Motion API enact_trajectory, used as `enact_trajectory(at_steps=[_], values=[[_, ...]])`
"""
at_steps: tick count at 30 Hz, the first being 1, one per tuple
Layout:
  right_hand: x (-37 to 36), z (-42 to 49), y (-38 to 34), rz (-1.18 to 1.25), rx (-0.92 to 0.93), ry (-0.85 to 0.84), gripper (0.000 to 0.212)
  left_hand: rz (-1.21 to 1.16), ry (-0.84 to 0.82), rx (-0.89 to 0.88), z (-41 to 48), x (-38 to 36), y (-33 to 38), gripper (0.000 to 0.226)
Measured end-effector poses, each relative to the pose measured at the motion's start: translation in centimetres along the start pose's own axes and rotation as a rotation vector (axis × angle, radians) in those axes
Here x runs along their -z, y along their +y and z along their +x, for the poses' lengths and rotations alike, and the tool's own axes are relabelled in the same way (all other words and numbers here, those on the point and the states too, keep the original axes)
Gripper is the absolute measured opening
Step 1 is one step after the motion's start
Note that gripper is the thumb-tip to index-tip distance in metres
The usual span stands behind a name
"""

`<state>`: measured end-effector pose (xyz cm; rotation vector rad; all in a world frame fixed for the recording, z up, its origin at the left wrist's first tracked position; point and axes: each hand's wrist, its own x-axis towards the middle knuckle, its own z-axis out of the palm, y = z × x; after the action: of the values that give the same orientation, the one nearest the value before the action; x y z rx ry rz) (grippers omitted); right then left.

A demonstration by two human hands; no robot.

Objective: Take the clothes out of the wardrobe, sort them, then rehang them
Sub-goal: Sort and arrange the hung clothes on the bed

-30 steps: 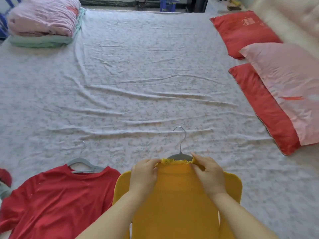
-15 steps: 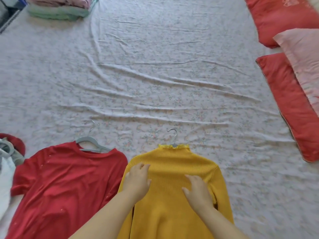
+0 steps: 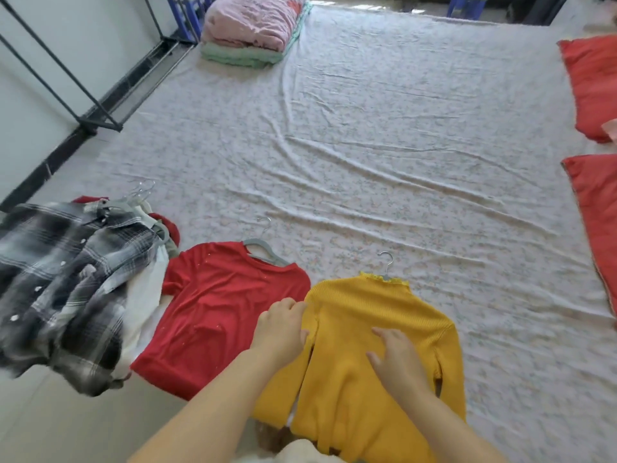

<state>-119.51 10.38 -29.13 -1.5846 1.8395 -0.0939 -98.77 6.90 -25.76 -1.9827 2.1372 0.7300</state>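
Observation:
A yellow knit sweater [image 3: 377, 329] lies flat on the bed on a hanger whose metal hook [image 3: 387, 264] sticks out of the collar. My left hand [image 3: 282, 325] rests at the sweater's left shoulder and sleeve, fingers curled at the fabric edge. My right hand [image 3: 395, 357] lies flat on the sweater's chest with fingers spread. A red T-shirt [image 3: 220, 312] on a grey hanger [image 3: 263, 250] lies just left of the sweater. Further left, a heap of clothes on hangers has a black-and-white plaid shirt [image 3: 63, 282] on top.
The bed's flowered sheet [image 3: 384, 145] stretches ahead. Folded pink and green bedding [image 3: 250, 28] sits at the far left corner. Red pillows [image 3: 594, 212] line the right edge. A black metal rack [image 3: 83, 91] stands on the floor at the left.
My hands moved from the sweater's collar down onto its body; the left hand then shifted to the left sleeve edge. The view swung left, revealing the plaid shirt heap and the rack.

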Motion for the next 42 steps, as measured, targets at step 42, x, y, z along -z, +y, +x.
enact_trajectory(at_steps=[42], values=[[-26.7, -0.2, -51.9, -0.146, 0.408, -0.077, 0.047, -0.128, 0.180, 0.323, -16.1, 13.8, -53.2, 0.051]])
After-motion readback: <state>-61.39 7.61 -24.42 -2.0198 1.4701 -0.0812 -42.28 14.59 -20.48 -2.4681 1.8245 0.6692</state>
